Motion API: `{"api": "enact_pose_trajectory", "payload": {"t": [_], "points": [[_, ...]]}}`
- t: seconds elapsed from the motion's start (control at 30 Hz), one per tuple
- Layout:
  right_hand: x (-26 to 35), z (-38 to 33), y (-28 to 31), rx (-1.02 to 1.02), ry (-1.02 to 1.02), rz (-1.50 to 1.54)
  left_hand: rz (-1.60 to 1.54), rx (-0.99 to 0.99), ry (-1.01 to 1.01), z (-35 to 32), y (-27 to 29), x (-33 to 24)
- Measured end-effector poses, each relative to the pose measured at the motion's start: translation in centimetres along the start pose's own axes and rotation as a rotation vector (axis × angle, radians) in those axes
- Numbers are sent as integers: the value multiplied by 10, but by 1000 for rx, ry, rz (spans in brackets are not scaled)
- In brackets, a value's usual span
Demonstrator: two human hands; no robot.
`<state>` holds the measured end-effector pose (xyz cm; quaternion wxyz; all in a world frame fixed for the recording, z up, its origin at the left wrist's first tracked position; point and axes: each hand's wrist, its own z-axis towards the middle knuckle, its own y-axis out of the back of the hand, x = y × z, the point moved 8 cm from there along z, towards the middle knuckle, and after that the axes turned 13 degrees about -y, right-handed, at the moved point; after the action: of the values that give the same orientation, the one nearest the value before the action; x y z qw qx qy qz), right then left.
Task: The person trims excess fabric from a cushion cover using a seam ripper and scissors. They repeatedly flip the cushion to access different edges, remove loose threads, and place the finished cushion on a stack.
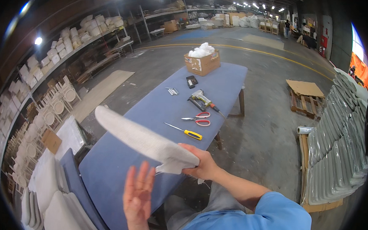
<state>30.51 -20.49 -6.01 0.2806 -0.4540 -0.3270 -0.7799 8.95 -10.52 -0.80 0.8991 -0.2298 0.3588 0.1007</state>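
A light grey fabric-covered cushion panel (138, 137) is held tilted, edge toward me, above the blue padded table (120, 169). My right hand (200, 161) grips its near right corner, the fingers wrapped round the end. Loose fabric hangs from the panel's lower edge by that corner. My left hand (138, 191) is raised below the panel, palm showing and fingers spread, with nothing in it. Beyond the panel on the table lie a yellow-handled screwdriver (191, 134), red-handled scissors (201, 119) and a staple gun (202, 100) with a hose attached.
Strips of staples (172, 91), a small black case (191, 81) and a cardboard box (202, 63) of white stuffing sit farther along the table. Grey panels (61, 208) lean at the left. Plastic-wrapped grey panels (339, 138) stand at the right, near a wooden pallet (303, 103).
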Motion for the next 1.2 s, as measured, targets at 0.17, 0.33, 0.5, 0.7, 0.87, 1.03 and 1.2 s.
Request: {"api": "enact_pose_trajectory", "payload": {"t": [0.17, 0.33, 0.5, 0.7, 0.87, 1.03, 1.2], "points": [[-18, 5, 11, -18, -113, 35, -29, -83, 329, -86, 24, 65], [-57, 19, 28, -68, -318, 279, -3, -362, 460, -175, 46, 61], [-77, 28, 69, -188, -294, 423, -15, -524, 537, -206, 55, 49], [-108, 5, 48, -435, -352, 724, -42, -446, 587, -191, 51, 69], [-103, -53, 84, -487, -494, 1046, -75, -327, 722, -184, 54, 102], [-105, -117, 128, -585, -523, 1313, -1, -234, 788, -171, 53, 122], [-95, -145, 185, -769, -384, 1291, 4, -165, 795, -157, 39, 142]]}}
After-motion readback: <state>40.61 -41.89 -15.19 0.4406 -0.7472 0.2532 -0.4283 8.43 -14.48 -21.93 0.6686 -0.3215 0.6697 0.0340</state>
